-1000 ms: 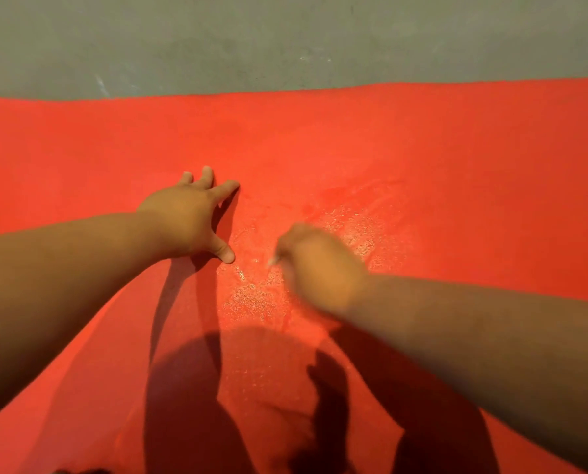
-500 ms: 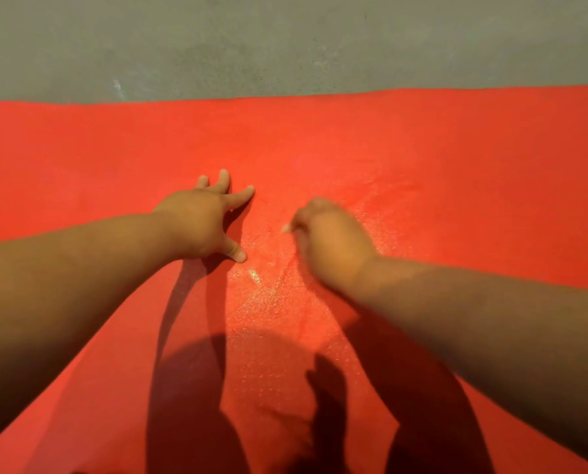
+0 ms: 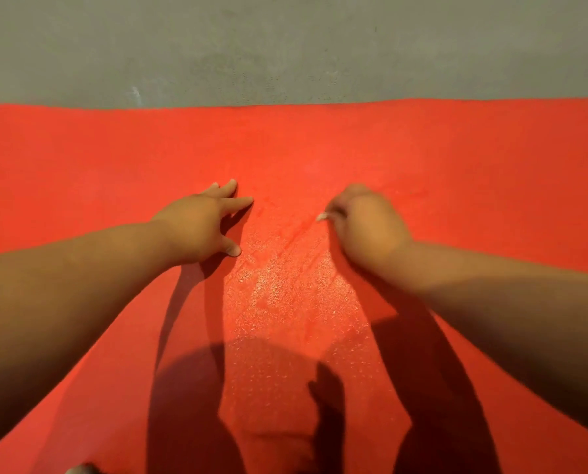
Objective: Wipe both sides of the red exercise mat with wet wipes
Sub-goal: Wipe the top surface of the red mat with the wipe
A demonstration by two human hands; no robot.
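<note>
A grey floor [image 3: 285, 46] is carrying everything here. A red exercise mat [image 3: 456, 159] is lying flat on it, stretching across the view, its far edge bordering bare floor.

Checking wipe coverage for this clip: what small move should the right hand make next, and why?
Probably slide the right hand, gripping the wet wipe, farther away: the red mat glistens only nearer than the hands and looks matte beyond, while the left hand rests flat on it.

Left hand [image 3: 200, 224], right hand [image 3: 367, 227] on mat [image 3: 456, 165]
</note>
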